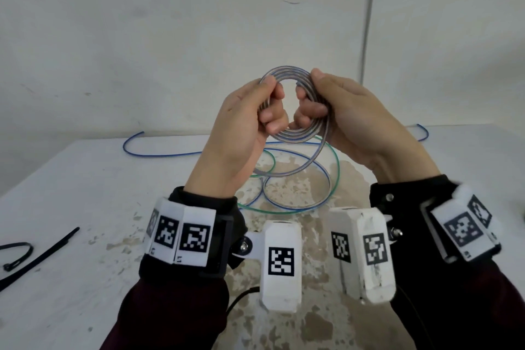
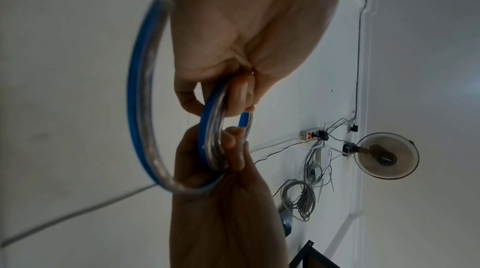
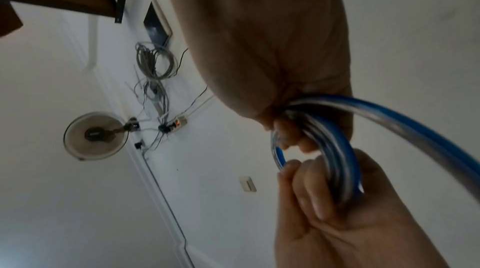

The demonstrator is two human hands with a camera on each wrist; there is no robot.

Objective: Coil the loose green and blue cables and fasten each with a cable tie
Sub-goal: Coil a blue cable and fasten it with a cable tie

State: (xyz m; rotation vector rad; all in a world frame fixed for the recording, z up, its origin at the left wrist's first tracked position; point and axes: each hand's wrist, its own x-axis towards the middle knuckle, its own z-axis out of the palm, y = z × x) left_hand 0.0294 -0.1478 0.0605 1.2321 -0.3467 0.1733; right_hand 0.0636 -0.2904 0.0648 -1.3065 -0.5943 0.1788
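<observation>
Both hands hold a small coil of blue cable [image 1: 284, 70] up above the white table [image 1: 85, 185]. My left hand [image 1: 270, 102] grips the coil's left side and my right hand [image 1: 312, 94] grips its right side, thumbs on top and fingers curled through the ring. The wrist views show the same coil [image 2: 140, 108] [image 3: 337, 149] held by my left hand [image 2: 226, 100] and my right hand [image 3: 291, 137]. A loose tail of blue cable [image 1: 295, 204] drops from the right hand to loops on the table. The green cable [image 1: 336, 162] lies looped among them.
Two black cable ties lie at the table's left edge, one straight [image 1: 39, 256] and one bent into a loop [image 1: 17, 253]. More blue cable [image 1: 159, 153] trails along the far edge by the wall. The tabletop's middle is worn brown [image 1: 284, 179].
</observation>
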